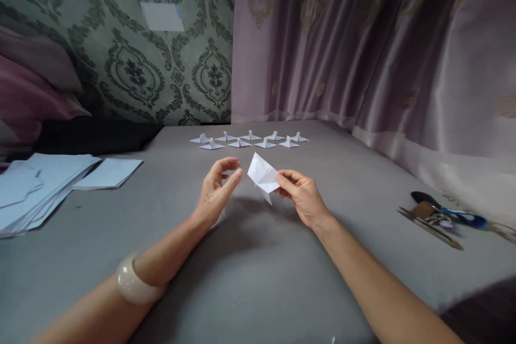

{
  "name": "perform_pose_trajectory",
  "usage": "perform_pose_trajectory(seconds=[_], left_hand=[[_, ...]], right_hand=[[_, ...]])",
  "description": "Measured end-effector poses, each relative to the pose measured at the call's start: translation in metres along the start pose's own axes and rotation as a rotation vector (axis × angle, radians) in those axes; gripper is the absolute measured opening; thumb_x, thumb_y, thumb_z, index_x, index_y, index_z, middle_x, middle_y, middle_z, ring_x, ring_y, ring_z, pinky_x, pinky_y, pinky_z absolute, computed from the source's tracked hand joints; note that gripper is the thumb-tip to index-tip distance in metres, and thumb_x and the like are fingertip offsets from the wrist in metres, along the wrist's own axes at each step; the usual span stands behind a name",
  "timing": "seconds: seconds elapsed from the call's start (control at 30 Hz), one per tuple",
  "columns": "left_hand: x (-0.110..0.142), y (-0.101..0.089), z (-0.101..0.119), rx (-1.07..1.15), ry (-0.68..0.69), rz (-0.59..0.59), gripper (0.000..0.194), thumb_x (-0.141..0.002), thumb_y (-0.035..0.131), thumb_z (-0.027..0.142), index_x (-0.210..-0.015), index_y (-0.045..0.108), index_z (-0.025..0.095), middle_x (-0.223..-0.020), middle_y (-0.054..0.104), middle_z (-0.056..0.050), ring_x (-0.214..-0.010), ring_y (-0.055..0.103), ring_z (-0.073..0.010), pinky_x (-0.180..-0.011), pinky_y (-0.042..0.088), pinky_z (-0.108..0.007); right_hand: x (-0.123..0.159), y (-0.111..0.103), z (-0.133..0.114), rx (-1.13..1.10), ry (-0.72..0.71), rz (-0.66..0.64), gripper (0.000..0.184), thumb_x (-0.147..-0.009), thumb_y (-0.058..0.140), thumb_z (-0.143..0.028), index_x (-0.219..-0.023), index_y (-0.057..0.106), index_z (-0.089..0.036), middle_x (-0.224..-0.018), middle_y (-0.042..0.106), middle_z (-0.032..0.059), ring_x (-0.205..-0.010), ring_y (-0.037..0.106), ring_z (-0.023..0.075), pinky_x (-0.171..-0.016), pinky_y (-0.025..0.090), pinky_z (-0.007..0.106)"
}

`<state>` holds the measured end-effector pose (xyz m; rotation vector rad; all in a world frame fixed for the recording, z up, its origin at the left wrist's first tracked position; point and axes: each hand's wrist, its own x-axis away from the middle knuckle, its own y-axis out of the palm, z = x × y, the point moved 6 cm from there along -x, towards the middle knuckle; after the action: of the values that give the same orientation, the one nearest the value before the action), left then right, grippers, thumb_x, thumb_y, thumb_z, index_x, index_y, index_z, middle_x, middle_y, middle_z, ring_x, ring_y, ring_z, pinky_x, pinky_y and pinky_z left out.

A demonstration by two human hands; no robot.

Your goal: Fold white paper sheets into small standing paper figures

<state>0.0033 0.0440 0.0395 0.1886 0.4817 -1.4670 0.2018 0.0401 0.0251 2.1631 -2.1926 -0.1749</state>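
A small folded piece of white paper (263, 173) is held above the grey surface, its right corner pinched between the thumb and fingers of my right hand (300, 193). One pointed flap of it hangs downward. Just left of the paper, my left hand (217, 191) touches nothing, with its thumb and curled fingers apart. Beyond both hands stand several small folded white paper figures (240, 143) in two rows, each with flat pointed sides and a raised middle.
Stacked white paper sheets (52, 183) lie at the left, beside a smaller stack of cut paper (108, 173). On the right are scissors (463, 216) with blue on the handle and other small tools. A patterned wall (133, 64) and purple curtain (306, 54) border the grey surface (258, 279).
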Motion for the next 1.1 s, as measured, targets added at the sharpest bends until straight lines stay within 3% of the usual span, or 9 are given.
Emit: perform_pose_trajectory(seconds=[0.13, 0.3, 0.47, 0.63, 0.83, 0.97, 1.1], left_hand=[[-0.001, 0.014, -0.017, 0.332, -0.219, -0.136, 0.036, -0.082, 0.061, 0.039, -0.112, 0.059, 0.02, -0.115, 0.062, -0.008, -0.108, 0.054, -0.02, -0.092, 0.04, -0.031], [0.004, 0.024, -0.019, 0.507, -0.334, -0.209, 0.023, -0.076, 0.069, 0.033, -0.093, 0.068, 0.018, -0.093, 0.068, -0.004, -0.086, 0.058, -0.0146, -0.084, 0.041, -0.027], [0.004, 0.021, -0.015, 0.542, -0.324, -0.201, 0.015, -0.076, 0.071, 0.029, -0.085, 0.069, 0.018, -0.096, 0.067, -0.003, -0.087, 0.057, -0.013, -0.083, 0.04, -0.025], [0.005, 0.024, -0.015, 0.545, -0.333, -0.265, 0.01, -0.078, 0.069, 0.027, -0.078, 0.068, 0.017, -0.079, 0.065, 0.001, -0.076, 0.056, -0.0083, -0.076, 0.04, -0.02], [0.009, 0.032, -0.013, 0.595, -0.353, -0.354, 0.022, -0.077, 0.071, 0.026, -0.097, 0.065, 0.019, -0.089, 0.069, -0.003, -0.081, 0.061, -0.0117, -0.079, 0.045, -0.024], [0.006, 0.027, -0.013, 0.533, -0.335, -0.251, 0.033, -0.075, 0.072, 0.026, -0.106, 0.061, 0.02, -0.093, 0.071, -0.004, -0.084, 0.063, -0.0134, -0.081, 0.047, -0.027], [0.004, 0.022, -0.013, 0.428, -0.298, -0.189, 0.028, -0.074, 0.072, 0.026, -0.099, 0.064, 0.017, -0.101, 0.069, -0.006, -0.091, 0.062, -0.0155, -0.084, 0.047, -0.027]], right_hand=[[0.006, 0.004, 0.002, -0.221, 0.142, -0.034, 0.026, -0.065, 0.076, -0.034, -0.083, 0.067, -0.018, -0.075, 0.067, -0.0003, -0.063, 0.059, 0.0094, -0.059, 0.041, 0.022], [0.012, 0.012, 0.008, -0.334, 0.24, -0.052, 0.025, -0.065, 0.077, -0.031, -0.082, 0.065, -0.018, -0.075, 0.068, 0.0008, -0.064, 0.061, 0.0107, -0.059, 0.042, 0.022], [0.011, 0.01, 0.011, -0.311, 0.25, -0.033, 0.021, -0.065, 0.076, -0.03, -0.078, 0.064, -0.017, -0.072, 0.067, 0.0006, -0.065, 0.06, 0.0115, -0.061, 0.042, 0.024], [0.012, 0.009, 0.002, -0.258, 0.176, -0.104, 0.021, -0.065, 0.076, -0.027, -0.08, 0.064, -0.018, -0.078, 0.065, -0.0012, -0.07, 0.057, 0.0106, -0.067, 0.042, 0.024], [0.013, 0.007, -0.005, -0.275, 0.136, -0.069, 0.027, -0.066, 0.076, -0.03, -0.087, 0.059, -0.022, -0.079, 0.064, -0.0015, -0.069, 0.056, 0.0119, -0.065, 0.042, 0.026], [0.009, 0.001, 0.001, -0.264, 0.128, 0.036, 0.027, -0.064, 0.076, -0.028, -0.084, 0.059, -0.021, -0.075, 0.063, -0.0026, -0.066, 0.055, 0.0105, -0.062, 0.04, 0.024], [0.007, -0.002, 0.005, -0.226, 0.135, 0.063, 0.026, -0.063, 0.076, -0.027, -0.083, 0.06, -0.02, -0.075, 0.063, -0.0024, -0.066, 0.055, 0.0098, -0.061, 0.039, 0.023]])
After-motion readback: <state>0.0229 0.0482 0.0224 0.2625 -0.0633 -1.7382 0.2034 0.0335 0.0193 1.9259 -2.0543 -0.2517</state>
